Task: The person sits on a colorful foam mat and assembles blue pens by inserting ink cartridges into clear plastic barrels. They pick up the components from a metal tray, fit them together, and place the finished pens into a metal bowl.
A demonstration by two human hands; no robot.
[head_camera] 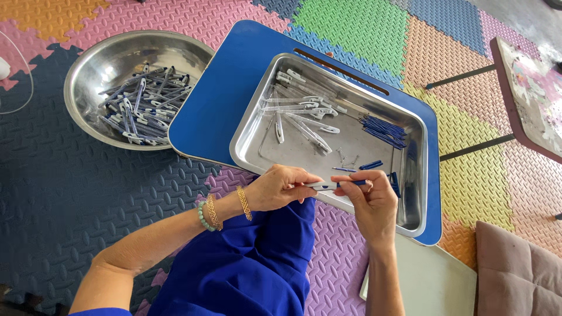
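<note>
My left hand point(280, 187) and my right hand point(370, 202) meet over the near rim of a rectangular steel tray point(257, 149). Together they hold one thin pen part point(336, 184): the left fingers pinch its pale clear end, the right fingers its blue end. Inside the tray lie several clear pen barrels point(301, 114), a bundle of blue refills point(383, 130), a loose blue piece point(371, 165) and small metal springs point(346, 157). Bracelets circle my left wrist point(213, 212).
The tray rests on a blue lap desk point(219, 99). A round steel bowl point(88, 64) of finished blue-and-white pens stands at the left on coloured foam floor tiles. A low table point(530, 102) is at the right, a brown cushion point(518, 272) at the lower right.
</note>
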